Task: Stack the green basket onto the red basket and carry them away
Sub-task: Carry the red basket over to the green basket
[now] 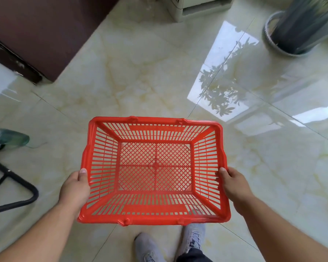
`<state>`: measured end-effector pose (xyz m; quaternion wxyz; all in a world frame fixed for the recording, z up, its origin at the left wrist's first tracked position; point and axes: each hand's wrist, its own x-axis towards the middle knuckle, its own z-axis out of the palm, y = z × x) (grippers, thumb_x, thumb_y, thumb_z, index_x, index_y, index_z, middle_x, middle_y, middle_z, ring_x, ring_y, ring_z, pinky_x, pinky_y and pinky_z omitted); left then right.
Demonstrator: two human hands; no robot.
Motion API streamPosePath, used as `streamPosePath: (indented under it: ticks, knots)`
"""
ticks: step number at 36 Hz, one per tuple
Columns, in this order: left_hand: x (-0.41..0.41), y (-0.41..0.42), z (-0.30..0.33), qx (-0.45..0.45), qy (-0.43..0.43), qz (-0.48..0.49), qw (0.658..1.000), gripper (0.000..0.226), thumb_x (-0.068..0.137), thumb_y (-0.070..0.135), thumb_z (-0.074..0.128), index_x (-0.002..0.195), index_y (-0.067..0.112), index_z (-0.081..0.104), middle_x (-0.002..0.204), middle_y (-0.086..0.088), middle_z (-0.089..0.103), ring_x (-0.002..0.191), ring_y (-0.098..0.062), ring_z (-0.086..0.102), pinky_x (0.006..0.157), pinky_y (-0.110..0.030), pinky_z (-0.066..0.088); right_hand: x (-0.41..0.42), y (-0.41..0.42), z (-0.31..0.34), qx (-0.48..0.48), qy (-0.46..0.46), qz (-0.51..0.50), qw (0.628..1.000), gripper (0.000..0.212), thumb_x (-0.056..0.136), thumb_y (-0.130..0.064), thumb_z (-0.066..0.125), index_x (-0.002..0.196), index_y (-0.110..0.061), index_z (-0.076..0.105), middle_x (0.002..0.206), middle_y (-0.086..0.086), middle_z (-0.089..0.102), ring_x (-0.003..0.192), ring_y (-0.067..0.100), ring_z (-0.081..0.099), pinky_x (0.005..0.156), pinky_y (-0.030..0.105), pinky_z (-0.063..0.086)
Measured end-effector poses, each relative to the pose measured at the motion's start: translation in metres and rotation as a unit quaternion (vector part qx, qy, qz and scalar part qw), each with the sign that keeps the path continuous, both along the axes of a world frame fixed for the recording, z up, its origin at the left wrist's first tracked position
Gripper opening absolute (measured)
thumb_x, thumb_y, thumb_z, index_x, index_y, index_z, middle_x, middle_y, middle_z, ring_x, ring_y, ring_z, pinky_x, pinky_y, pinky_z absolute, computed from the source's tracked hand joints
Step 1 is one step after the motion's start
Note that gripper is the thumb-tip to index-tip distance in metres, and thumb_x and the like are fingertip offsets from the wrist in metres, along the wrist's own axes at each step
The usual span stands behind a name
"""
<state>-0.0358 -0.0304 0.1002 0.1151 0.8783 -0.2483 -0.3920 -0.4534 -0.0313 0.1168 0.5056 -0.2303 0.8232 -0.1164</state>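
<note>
A red slatted plastic basket (219,146) is held level above the glossy tiled floor in the middle of the head view, open side up and with nothing in it. My left hand (75,190) grips its left rim, thumb on top of the edge. Gripping the right rim the same way is my right hand (235,184). No green basket shows in this view.
A dark brown cabinet (45,35) stands at the upper left. At the upper right is a potted plant (299,29), with a pale appliance (199,6) at the top middle. A black metal frame (13,186) and another person's shoe (8,138) are at the left. My own shoes (170,242) are below the basket.
</note>
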Motion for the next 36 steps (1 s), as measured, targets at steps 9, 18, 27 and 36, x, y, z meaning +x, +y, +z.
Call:
streamPosePath:
  ticks: [9,18,27,36]
  knots:
    - [-0.04,-0.024,0.13,-0.042,0.033,-0.037,0.998,0.047,0.11,0.045,0.036,0.122,0.009,0.064,0.111,-0.017,0.071,0.1,-0.038,0.069,0.095,-0.049,0.055,-0.041,0.015,0.128,-0.032,0.006,-0.072,0.997,0.05,0.105,-0.05,0.034,0.1,-0.017,0.071,0.086,0.0,0.08,0.072,0.017,0.078,0.063,0.034,0.058]
    - [-0.084,-0.041,0.257,-0.069,0.069,-0.093,0.991,0.051,0.108,0.047,0.038,0.125,0.009,0.067,0.114,-0.017,0.074,0.104,-0.035,0.071,0.097,-0.049,0.056,-0.08,0.047,0.26,-0.075,0.005,-0.139,0.987,0.047,0.106,-0.047,0.034,0.096,-0.019,0.07,0.094,0.004,0.079,0.083,0.023,0.077,0.076,0.041,0.059]
    - [-0.145,-0.051,0.337,-0.09,0.14,-0.126,0.978,0.038,0.11,0.035,0.04,0.118,0.007,0.064,0.107,-0.018,0.073,0.099,-0.034,0.072,0.098,-0.052,0.056,-0.129,0.097,0.337,-0.118,-0.002,-0.25,0.961,0.044,0.105,-0.047,0.039,0.103,-0.015,0.069,0.093,0.007,0.079,0.083,0.027,0.077,0.077,0.041,0.059]
    - [-0.22,-0.058,0.37,-0.104,0.168,-0.185,0.963,0.042,0.109,0.037,0.04,0.119,0.005,0.064,0.111,-0.022,0.075,0.1,-0.037,0.074,0.099,-0.06,0.056,-0.19,0.142,0.376,-0.146,-0.004,-0.324,0.935,0.044,0.104,-0.048,0.041,0.103,-0.015,0.07,0.091,0.007,0.08,0.077,0.027,0.079,0.08,0.047,0.061]
